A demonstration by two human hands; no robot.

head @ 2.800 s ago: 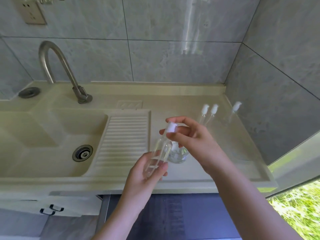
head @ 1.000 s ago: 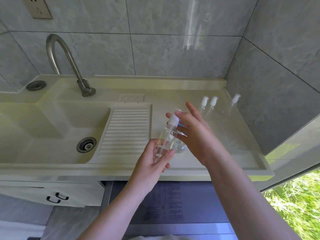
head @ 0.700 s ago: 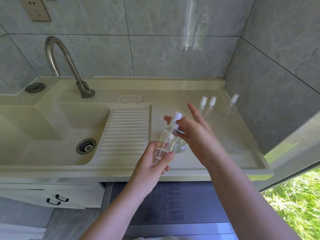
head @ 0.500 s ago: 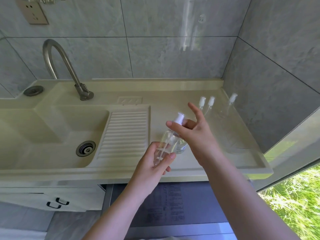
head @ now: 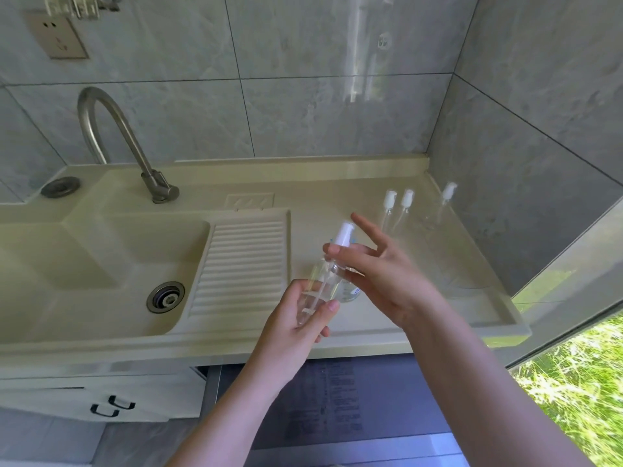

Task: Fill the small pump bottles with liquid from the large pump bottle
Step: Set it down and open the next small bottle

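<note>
My left hand (head: 296,318) grips the lower body of a small clear pump bottle (head: 322,279) with liquid in its bottom part, tilted up to the right. Its white pump head (head: 344,233) pokes out above my right hand (head: 377,274), whose thumb and fingers pinch the collar under the pump, the other fingers spread. Behind my hands a larger clear bottle (head: 350,291) stands on the counter, mostly hidden. Three more small clear bottles with white pumps stand near the right wall: two together (head: 397,205) and one apart (head: 446,197).
The cream counter (head: 337,190) holds a ribbed washboard slope (head: 241,261) and a sink basin with a drain (head: 166,296) at left. A curved steel tap (head: 114,136) rises behind. Grey tiled walls close in the back and right. A window opening shows grass at lower right.
My right hand shifted from covering the pump head to pinching the collar beneath it, so the white pump now shows above my fingers. The left hand keeps its hold on the bottle.
</note>
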